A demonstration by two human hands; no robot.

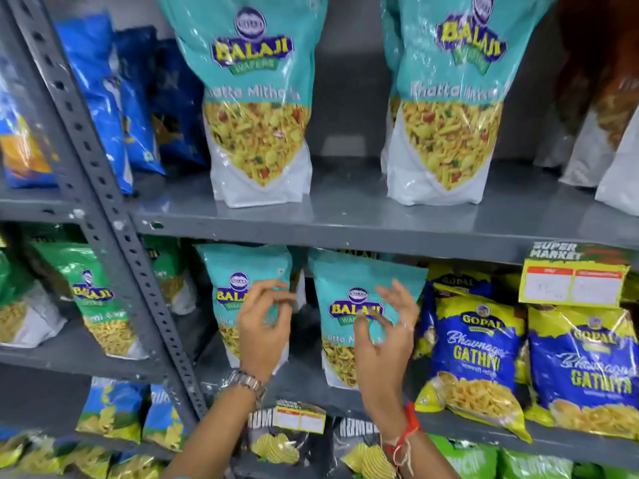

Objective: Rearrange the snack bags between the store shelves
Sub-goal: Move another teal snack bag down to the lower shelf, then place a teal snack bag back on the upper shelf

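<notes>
1. Two teal Balaji Khatta Mitha bags are seen upright on the middle shelf [345, 402]: a left bag [242, 271] and a right bag [345, 281], standing close together. Larger packs of the same mix [257, 108] stand on the upper shelf [345, 223].
2. The left hand [264, 330], watch at the wrist, is raised in front of the left bag; fingers are loosely curled, nothing is held. Contact with the film cannot be told.
3. The right hand [387, 337], red thread at the wrist, is spread wide in front of the right bag, empty, fingertips near its printed logo.
4. Judged step: both bags are about to be gripped or squared up.
5. For a clean grip, each bag is best taken by its side edges or top seal, not pinched through the middle, so the contents are not crushed.
6. Clearance is to be kept from the Gopal Gathiya bags [473, 350] just to the right, and from the price tag [301, 418] below.
</notes>
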